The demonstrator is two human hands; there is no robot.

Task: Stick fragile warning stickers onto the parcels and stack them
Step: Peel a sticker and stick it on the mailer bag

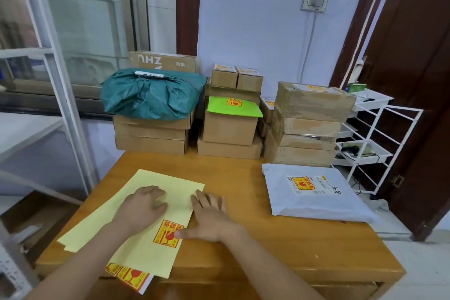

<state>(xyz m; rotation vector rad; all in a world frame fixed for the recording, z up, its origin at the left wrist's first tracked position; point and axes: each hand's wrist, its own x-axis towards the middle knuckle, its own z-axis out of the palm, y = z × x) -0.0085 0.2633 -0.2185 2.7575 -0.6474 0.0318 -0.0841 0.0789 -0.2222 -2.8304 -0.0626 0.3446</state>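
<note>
A pale yellow backing sheet point(126, 217) lies on the wooden table point(280, 246) with one red-and-yellow fragile sticker point(168, 233) left on it. My left hand point(143, 204) rests flat on the sheet. My right hand point(209, 217) lies flat at the sheet's right edge, its thumb touching the sticker. A strip of more stickers point(129, 275) pokes out from under the sheet at the table's front edge. To the right lies a grey mailer bag point(314, 192) bearing a fragile sticker.
Cardboard parcel stacks point(304, 126) line the back of the table; several carry stickers. A green bag point(151, 92) tops the left stack and a green envelope point(233, 106) the middle one. A white wire rack point(370, 139) stands right, a white shelf frame point(60, 80) left.
</note>
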